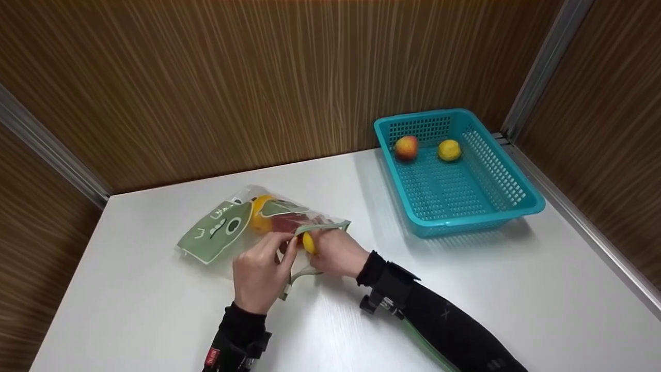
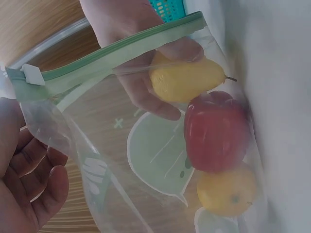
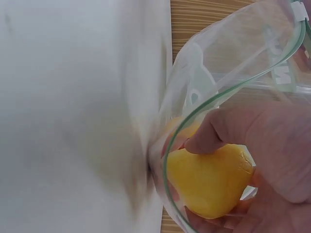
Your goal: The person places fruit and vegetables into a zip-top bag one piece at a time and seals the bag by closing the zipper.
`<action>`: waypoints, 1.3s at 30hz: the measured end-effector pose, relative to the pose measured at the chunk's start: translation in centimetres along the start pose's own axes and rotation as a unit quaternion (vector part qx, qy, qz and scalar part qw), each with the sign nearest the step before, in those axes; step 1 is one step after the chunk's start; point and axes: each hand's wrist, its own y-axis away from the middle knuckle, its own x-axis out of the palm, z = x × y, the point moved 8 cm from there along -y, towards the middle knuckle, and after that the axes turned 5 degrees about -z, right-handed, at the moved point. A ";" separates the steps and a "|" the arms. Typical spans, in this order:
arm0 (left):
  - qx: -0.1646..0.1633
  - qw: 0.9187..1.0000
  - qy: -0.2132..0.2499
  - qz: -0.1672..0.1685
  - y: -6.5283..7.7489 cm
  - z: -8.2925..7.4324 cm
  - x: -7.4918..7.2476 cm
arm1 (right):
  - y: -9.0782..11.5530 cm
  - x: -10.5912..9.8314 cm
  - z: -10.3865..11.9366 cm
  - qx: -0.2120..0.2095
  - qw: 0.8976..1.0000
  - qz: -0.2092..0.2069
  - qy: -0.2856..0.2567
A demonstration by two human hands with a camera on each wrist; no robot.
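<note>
In the mouth of the zip bag [image 1: 211, 235]: right hand [image 1: 335, 250], fingers and thumb curled round a yellow pear [image 3: 211, 179]; some fingers hidden behind the fruit.
Left hand [image 1: 261, 271]: thumb and forefinger pinch the bag's green rim [image 1: 323, 226] – cut off in the left wrist view.
Ahead of the right hand: red bell pepper [image 2: 216, 133], an orange [image 2: 226, 189] beside it, both hazy through film.
Right of both hands: turquoise basket [image 1: 477, 222], lemon [image 1: 449, 150], reddish fruit [image 1: 406, 148] – peach or apple, unclear.
</note>
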 end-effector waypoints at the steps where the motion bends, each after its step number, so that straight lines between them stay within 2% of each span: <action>1: 0.000 1.000 0.001 -0.001 0.0 0.0 0.0 | 0.0 0.0 0.0 -0.004 1.000 -0.002 0.001; 9: 0.002 1.000 -0.001 -0.002 0.1 0.1 0.0 | 0.2 0.8 0.3 -0.040 0.999 0.002 0.002; 16: 0.004 1.000 0.001 -0.003 0.0 0.1 0.0 | 0.1 1.5 -0.3 -0.024 0.999 0.028 0.009; 19: 0.000 1.000 0.001 -0.002 0.0 0.2 0.0 | 0.1 1.4 -0.3 -0.023 0.999 0.022 0.016; 29: -0.009 1.000 0.000 0.002 0.2 0.3 0.2 | 0.9 -0.4 1.4 -0.062 0.997 0.004 0.039; 39: -0.010 1.000 -0.005 0.006 -0.1 0.4 0.1 | 3.0 -2.7 2.8 -0.067 0.995 0.050 0.047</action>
